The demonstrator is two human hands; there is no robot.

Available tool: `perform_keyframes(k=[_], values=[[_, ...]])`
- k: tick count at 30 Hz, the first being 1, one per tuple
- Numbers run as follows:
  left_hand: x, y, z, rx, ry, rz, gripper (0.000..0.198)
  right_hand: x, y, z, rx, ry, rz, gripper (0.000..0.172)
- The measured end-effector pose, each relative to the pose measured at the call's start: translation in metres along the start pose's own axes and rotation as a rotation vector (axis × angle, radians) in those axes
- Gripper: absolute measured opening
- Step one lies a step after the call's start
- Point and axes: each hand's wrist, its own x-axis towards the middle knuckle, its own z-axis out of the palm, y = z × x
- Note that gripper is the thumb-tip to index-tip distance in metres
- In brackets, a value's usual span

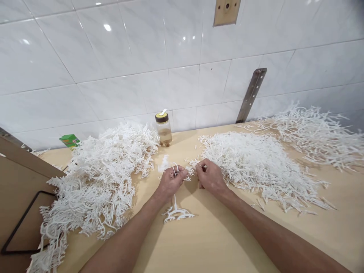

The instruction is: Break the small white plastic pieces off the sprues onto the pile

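Observation:
My left hand (170,184) is closed in a pinch on a white branched plastic piece (175,203). The piece's stem runs down below the hand to a fan of short arms lying on the table, and fine white tips (189,172) poke out past my thumb. Just to the right, my right hand (212,176) is closed, fingertips pressed together close to those tips. Whatever lies between its fingers is hidden. A heap of short white plastic bits (250,159) begins right behind my right hand.
At left rises a large tangled pile of white branched pieces (102,178). Thinner white strands (315,132) lie at the far right. A lidded bottle (165,132) and a green box (69,140) stand near the tiled wall (127,94). A brown panel (22,201) borders the wooden table (193,250).

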Motion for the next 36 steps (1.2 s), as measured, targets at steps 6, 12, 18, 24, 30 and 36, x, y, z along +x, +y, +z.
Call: perform_keyframes(k=[6,12,18,24,30,36], values=[[0.006,-0.015,-0.004,0.181,0.149,0.072,0.035,-0.001,-0.003,-0.005,0.193,-0.131,0.071,0.019],[0.005,-0.013,-0.003,0.280,0.134,0.100,0.031,-0.009,-0.012,-0.008,0.277,-0.259,0.027,0.034],[0.003,-0.010,0.001,0.322,0.153,0.139,0.028,-0.011,-0.010,-0.001,0.251,-0.275,0.003,0.032],[0.002,-0.009,0.001,0.381,0.159,0.151,0.023,-0.010,-0.002,0.002,0.232,-0.206,-0.040,0.026],[0.005,-0.002,-0.005,0.364,0.028,0.099,0.025,-0.009,-0.006,0.006,0.216,-0.196,-0.020,0.027],[0.007,-0.003,-0.006,0.293,0.039,0.082,0.027,-0.008,-0.007,0.011,0.169,-0.160,-0.055,0.025]])
